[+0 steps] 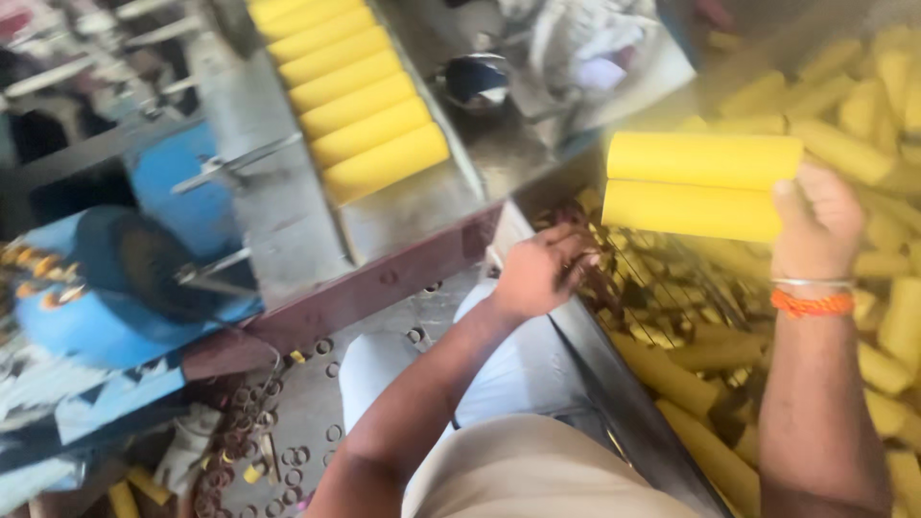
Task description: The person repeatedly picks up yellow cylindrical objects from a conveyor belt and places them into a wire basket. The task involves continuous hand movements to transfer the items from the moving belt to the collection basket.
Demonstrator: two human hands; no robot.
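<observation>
My right hand (815, 223) is raised and grips two yellow tubes (698, 185), held side by side and lying level, by their right ends. An orange band and a thin bangle circle that wrist. My left hand (540, 271) reaches down to the edge of a wire basket (662, 278), its fingers curled over rusty brown metal parts there; what it grips, if anything, I cannot tell. Below both hands the basket and the bin around it hold many loose yellow tubes (863, 144).
A sloped metal chute (288, 192) on the left carries a row of yellow tubes (360, 105). A blue machine (125, 278) stands at far left. Small metal rings (288, 460) litter the floor. A metal bin wall (614, 384) runs beside my legs.
</observation>
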